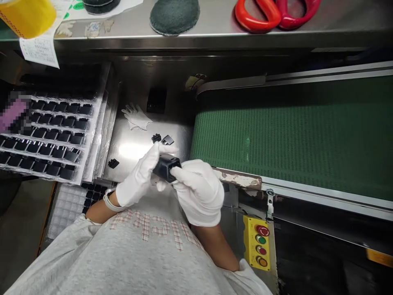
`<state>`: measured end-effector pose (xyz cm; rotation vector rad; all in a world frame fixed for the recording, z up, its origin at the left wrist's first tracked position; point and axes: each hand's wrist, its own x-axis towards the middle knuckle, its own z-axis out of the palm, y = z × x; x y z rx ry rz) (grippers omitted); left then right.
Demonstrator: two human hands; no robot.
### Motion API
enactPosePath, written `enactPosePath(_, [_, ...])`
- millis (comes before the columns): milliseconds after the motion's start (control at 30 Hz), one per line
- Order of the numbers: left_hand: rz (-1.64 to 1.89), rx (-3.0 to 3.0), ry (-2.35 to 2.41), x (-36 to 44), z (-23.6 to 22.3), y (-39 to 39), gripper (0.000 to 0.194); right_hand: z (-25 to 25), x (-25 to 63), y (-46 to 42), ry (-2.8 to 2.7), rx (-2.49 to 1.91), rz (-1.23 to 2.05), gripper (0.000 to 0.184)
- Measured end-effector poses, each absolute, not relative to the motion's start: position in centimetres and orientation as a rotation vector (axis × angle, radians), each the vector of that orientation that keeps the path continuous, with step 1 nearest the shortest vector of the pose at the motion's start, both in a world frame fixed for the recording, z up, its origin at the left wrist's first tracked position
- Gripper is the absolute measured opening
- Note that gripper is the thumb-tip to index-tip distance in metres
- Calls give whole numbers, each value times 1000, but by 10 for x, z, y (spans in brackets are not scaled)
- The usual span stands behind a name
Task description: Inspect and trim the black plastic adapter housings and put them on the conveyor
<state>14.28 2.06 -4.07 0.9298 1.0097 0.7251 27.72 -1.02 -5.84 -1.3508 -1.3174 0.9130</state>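
Note:
White gloves cover both of my hands. My left hand (139, 176) grips a black hollow plastic housing (166, 167) from its left side, the thumb and fingers around it. At the housing's open right end, my right hand (199, 188) is closed, with its index finger at or inside the opening. Whether a small part is pinched there is hidden. Just beyond my hands, on the metal table (123, 139), lie a small black clip (156, 137) and a shiny black piece (168, 140). Another small black clip (113, 163) lies nearer my left wrist.
Stacked trays of black parts (55, 131) stand at the left. A loose white glove (136, 117) and a black block (156, 100) lie farther back. A green conveyor belt (294, 139) runs along the right, above a yellow button box (258, 243). Red-handled scissors (258, 16) rest on the shelf.

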Motion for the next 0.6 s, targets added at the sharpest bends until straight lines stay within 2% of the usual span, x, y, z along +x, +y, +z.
enactPosePath(67, [734,956,1021,142,-41,20,60,-61,280,-10,-1461,-1325,792,22])
enactPosePath(167, [770,1047,1065,142,-43,19,58,-62,279,-15,-1527,-1332,536,9])
enactPosePath(267, [866,1254,1178,143,-45,19,55,-60,274,-21,-1545,-1333,481,3])
enactPosePath(433, [967,1574,1404,141,-44,21,41,-51,264,-22,-1431,-1340,751,22])
enactPosePath(600, [1019,1761,1434,142,-37,22,25,-46,257,-18,-1196,-1288,1092,35])
